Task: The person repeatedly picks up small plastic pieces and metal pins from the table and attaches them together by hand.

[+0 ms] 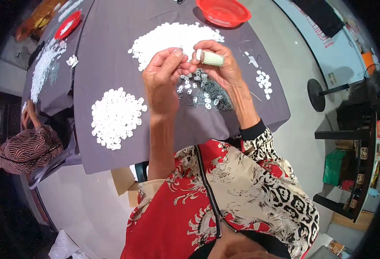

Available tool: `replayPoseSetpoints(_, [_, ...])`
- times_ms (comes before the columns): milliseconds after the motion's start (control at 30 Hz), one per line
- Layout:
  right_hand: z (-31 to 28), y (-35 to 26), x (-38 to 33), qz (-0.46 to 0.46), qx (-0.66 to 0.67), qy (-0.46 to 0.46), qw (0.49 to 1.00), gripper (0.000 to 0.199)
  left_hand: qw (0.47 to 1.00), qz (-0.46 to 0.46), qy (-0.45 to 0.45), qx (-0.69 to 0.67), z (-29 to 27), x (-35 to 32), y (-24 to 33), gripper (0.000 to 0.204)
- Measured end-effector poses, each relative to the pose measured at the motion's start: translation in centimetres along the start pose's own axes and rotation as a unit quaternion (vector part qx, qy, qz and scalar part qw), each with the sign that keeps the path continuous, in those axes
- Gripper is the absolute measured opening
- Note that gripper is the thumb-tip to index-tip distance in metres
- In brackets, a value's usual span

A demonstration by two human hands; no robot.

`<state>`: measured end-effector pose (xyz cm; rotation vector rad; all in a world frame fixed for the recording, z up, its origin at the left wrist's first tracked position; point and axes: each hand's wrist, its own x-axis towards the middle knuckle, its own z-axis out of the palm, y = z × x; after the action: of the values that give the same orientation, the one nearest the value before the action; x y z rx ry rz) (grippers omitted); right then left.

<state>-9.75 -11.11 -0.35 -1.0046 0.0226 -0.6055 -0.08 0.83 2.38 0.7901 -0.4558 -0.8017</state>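
Above the grey-covered table, my left hand (166,71) and my right hand (222,64) are held close together, fingertips nearly meeting. My left thumb and forefinger pinch something small, mostly hidden. A light green ribbed sleeve (213,59) covers a digit of my right hand, with a white band or piece at its end. The right fingers are closed too, and what they hold is too small to name. Below them lie small white plastic pieces with dark marks (207,100) among a heap of thin grey wire-like bits (218,96). A large pile of white pieces (172,36) spreads behind my hands.
Another white pile (117,116) lies at the left on the tablecloth (112,164). A small group of white pieces (263,84) is at the right. A red basket (224,13) stands at the back. Leftward, a person in a striped top (30,149) sits at another table.
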Motion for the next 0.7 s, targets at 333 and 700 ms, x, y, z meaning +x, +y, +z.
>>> replayPoseSetpoints(333, [1.3, -1.5, 0.6, -0.029, -0.084, 0.031, 0.996, 0.017, 1.000, 0.010, 0.008, 0.004, 0.4, -0.6, -0.4, 0.020])
replayPoseSetpoints(700, [3.6, -0.8, 0.4, -0.081, -0.361, 0.122, 0.921, 0.018, 0.999, 0.008, 0.048, 0.001, -0.1, -0.3, -0.8, 0.024])
